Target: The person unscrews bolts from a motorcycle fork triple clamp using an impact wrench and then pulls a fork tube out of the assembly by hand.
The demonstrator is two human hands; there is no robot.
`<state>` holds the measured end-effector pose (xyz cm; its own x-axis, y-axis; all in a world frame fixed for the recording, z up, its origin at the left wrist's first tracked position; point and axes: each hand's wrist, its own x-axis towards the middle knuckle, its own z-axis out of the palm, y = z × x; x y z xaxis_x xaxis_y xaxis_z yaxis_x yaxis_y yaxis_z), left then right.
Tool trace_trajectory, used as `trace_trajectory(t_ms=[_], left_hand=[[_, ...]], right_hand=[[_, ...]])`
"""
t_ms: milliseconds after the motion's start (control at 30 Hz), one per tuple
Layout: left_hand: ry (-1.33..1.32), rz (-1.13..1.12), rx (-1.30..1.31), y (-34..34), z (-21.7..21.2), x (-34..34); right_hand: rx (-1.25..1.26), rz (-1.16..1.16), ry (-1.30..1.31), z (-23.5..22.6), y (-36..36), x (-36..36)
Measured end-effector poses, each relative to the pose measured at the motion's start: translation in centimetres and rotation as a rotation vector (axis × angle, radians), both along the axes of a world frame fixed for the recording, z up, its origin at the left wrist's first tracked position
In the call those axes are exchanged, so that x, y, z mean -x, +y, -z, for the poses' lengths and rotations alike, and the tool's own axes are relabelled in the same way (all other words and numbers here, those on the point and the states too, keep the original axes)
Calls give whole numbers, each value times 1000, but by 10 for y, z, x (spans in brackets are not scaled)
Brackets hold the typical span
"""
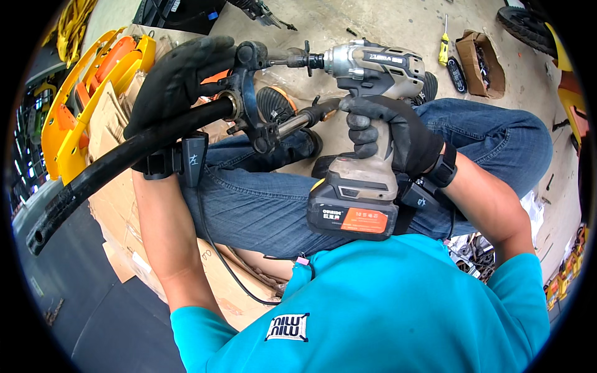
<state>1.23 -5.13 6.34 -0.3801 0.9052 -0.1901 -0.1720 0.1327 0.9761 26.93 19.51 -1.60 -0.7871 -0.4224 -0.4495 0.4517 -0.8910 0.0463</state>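
My left hand (174, 81), in a black glove, grips a vehicle's front fork (249, 102) at its dark crown, fingers on the far side and thumb on the near side. A long, curved black tube (124, 152) runs from the crown toward the lower left, under that hand. Beyond the crown, a shiny fork leg (292, 126) points right. My right hand (388, 127), also gloved, is wrapped around the handle of a grey cordless impact wrench (379, 65). The wrench lies sideways, its nose pointing left, with its driver end (292, 60) at the crown's upper end.
Yellow and orange plastic parts (93, 93) lie on cardboard at the left. A yellow-handled screwdriver (444, 48) and an open cardboard box (482, 65) of small parts are on the floor at far right. A tyre (527, 30) stands beyond. A cable (217, 255) hangs from my left wrist.
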Motion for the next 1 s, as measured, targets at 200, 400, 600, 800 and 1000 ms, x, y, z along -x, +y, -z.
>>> trace_trajectory(t_ms=[200,400,600,800,1000], left_hand=[[-111,-83,118,10,-11,-3],[-139,-147,205,18,-14,-2],[-231,-127,115,20,-8,4],[-65,-49,62,13,-7,2],[-215,-95,20,11,-5,2]], right_hand=[[-53,-7,-5,-9,7,1],[-263,-21,58,-7,11,0],[-304,-34,84,1,16,0],[-279,-43,4,-5,17,2],[-402,-62,50,-7,20,0]])
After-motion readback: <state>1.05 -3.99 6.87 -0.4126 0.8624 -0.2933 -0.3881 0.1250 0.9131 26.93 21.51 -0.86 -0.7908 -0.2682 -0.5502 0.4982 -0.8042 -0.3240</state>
